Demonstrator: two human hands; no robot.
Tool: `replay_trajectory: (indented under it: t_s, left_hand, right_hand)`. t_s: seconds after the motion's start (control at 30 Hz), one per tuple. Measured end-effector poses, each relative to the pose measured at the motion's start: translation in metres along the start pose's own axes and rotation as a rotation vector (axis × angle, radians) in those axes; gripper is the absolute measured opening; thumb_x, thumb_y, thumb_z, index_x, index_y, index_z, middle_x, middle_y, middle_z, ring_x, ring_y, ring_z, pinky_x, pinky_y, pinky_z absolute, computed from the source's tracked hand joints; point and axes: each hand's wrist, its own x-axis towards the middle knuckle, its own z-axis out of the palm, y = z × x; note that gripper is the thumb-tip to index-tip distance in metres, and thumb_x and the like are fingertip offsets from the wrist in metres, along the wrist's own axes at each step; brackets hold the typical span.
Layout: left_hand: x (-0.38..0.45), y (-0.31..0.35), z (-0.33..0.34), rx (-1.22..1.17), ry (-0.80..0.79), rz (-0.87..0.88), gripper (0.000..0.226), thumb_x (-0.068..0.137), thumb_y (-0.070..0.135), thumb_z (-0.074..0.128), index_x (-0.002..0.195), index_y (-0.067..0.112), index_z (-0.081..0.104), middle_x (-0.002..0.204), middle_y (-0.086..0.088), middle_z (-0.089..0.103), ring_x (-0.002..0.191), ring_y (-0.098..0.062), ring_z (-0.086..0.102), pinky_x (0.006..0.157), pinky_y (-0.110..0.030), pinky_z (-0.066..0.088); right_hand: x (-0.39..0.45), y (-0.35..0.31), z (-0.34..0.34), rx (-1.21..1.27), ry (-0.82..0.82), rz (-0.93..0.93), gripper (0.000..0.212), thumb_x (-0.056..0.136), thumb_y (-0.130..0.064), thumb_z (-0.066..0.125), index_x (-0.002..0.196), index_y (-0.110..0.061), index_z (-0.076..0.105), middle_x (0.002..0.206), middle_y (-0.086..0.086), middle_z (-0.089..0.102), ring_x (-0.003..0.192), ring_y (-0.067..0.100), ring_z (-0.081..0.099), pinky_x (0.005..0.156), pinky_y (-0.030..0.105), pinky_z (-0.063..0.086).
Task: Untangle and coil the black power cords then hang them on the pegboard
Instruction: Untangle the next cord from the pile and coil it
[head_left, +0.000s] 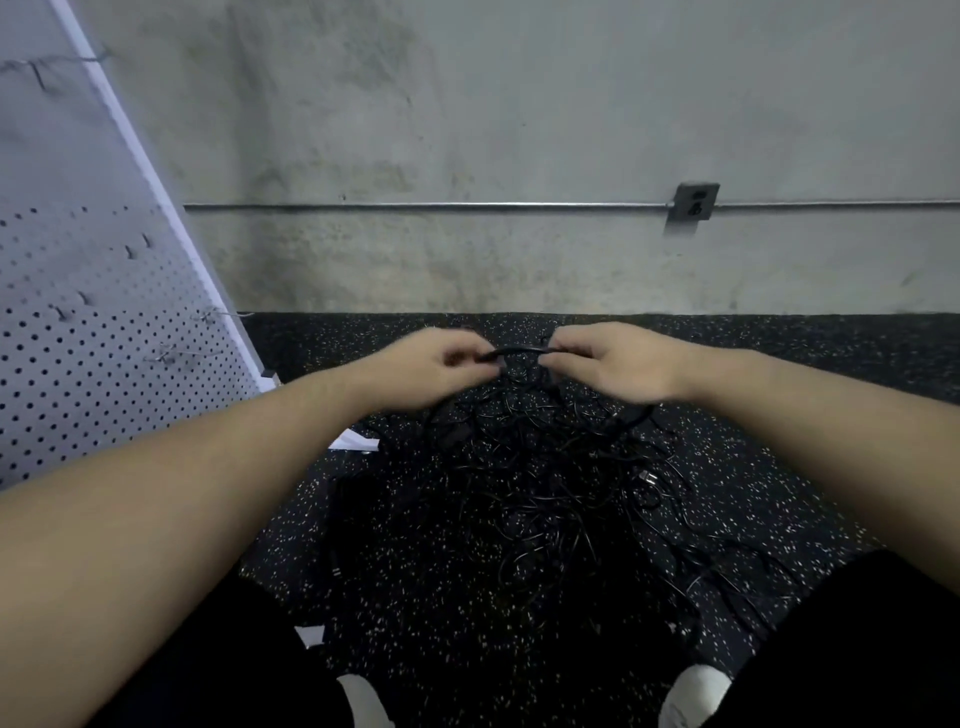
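A tangled pile of black power cords (545, 467) lies on the dark speckled floor in front of me. Both my hands reach out over the far side of the pile. My left hand (431, 366) and my right hand (613, 364) each pinch one black cord (519, 352), and a short arched stretch of it spans the gap between them. Loops of that cord hang down below my hands into the pile. The white pegboard (93, 332) with several metal hooks leans at the left, with no cords on it.
A grey concrete wall rises behind the pile, with a metal conduit (415, 207) and an outlet box (693, 203). The pegboard's white foot (356, 442) pokes out at the pile's left edge. My legs and white socks (696, 696) frame the bottom.
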Motion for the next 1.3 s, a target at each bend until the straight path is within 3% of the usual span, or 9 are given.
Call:
replay_trajectory:
  t_s: [0.2,0.33,0.43,0.53,0.67,0.83,0.97,1.17,1.3]
  left_hand:
    - [0.007,0.011,0.01,-0.428,-0.031,-0.076,0.03,0.111,0.032,0.039,0.093,0.018,0.058,0.065,0.009,0.044,0.053,-0.008,0.04,0.052,-0.024,0.038]
    - [0.002,0.011,-0.001,-0.306,0.012,0.016,0.022,0.11,0.027,0.041,0.097,0.023,0.058,0.065,0.01,0.044,0.053,-0.008,0.039,0.048,-0.021,0.035]
    - [-0.005,0.004,-0.011,-0.036,-0.008,0.032,0.016,0.108,0.025,0.047,0.096,0.026,0.057,0.065,0.011,0.043,0.05,-0.001,0.037,0.047,-0.015,0.031]
    - [-0.011,-0.012,-0.017,0.081,-0.055,-0.023,0.015,0.108,0.03,0.047,0.103,0.02,0.057,0.066,0.01,0.042,0.047,0.002,0.037,0.048,-0.015,0.032]
    - [-0.016,-0.021,-0.016,-0.15,-0.183,-0.191,0.023,0.11,0.038,0.038,0.113,0.022,0.054,0.08,-0.005,0.055,0.054,-0.009,0.044,0.045,-0.025,0.044]
    - [-0.01,-0.001,-0.008,-0.352,-0.207,-0.168,0.025,0.108,0.038,0.043,0.129,0.034,0.055,0.077,-0.004,0.058,0.056,-0.012,0.051,0.055,-0.032,0.053]
    - [-0.005,0.007,-0.004,-0.296,-0.198,-0.078,0.023,0.108,0.033,0.048,0.106,0.022,0.067,0.068,0.0,0.043,0.054,-0.012,0.042,0.056,-0.032,0.042]
    - [-0.01,0.015,-0.018,-0.359,-0.158,-0.031,0.029,0.111,0.026,0.037,0.102,0.011,0.06,0.062,0.001,0.035,0.052,-0.01,0.028,0.049,-0.019,0.03]
    - [-0.018,0.004,-0.029,-0.246,-0.166,-0.069,0.031,0.111,0.03,0.039,0.104,0.012,0.063,0.063,-0.002,0.039,0.052,-0.011,0.032,0.049,-0.019,0.029]
  right_hand:
    - [-0.005,0.007,0.001,0.318,0.017,0.05,0.051,0.102,-0.054,0.047,0.078,-0.01,0.058,0.06,0.004,0.063,0.058,0.012,0.067,0.077,0.027,0.054]
    - [-0.013,0.039,0.016,0.281,-0.286,0.16,0.071,0.089,-0.068,0.046,0.09,0.0,0.065,0.089,-0.002,0.078,0.098,0.003,0.07,0.114,0.037,0.027]
    - [-0.022,0.06,0.017,0.282,-0.292,0.244,0.066,0.083,-0.068,0.054,0.101,-0.007,0.072,0.099,-0.008,0.075,0.075,-0.016,0.06,0.093,0.026,0.04]
    - [-0.022,0.074,0.007,0.466,-0.096,0.228,0.058,0.076,-0.067,0.068,0.098,-0.014,0.074,0.082,-0.001,0.069,0.078,0.012,0.06,0.083,0.029,0.045]
    - [-0.01,0.06,0.003,0.692,0.153,0.184,0.041,0.072,-0.055,0.073,0.089,-0.018,0.075,0.064,-0.005,0.051,0.064,0.013,0.045,0.069,0.03,0.036]
    - [0.004,0.017,0.012,0.458,0.046,0.091,0.026,0.09,-0.05,0.068,0.09,-0.024,0.074,0.054,-0.008,0.048,0.05,0.013,0.04,0.054,0.026,0.034]
    - [0.015,-0.006,0.013,0.517,0.111,0.024,0.033,0.094,-0.049,0.065,0.082,-0.018,0.064,0.054,-0.01,0.052,0.048,0.011,0.044,0.046,0.024,0.036]
    - [0.003,0.028,0.024,0.187,-0.305,0.121,0.069,0.08,-0.08,0.048,0.086,-0.018,0.076,0.097,-0.016,0.075,0.108,0.005,0.064,0.112,0.039,0.032]
    - [-0.003,0.062,0.022,0.399,-0.297,0.154,0.056,0.087,-0.069,0.059,0.097,-0.015,0.072,0.103,-0.002,0.075,0.109,0.023,0.067,0.113,0.044,0.04]
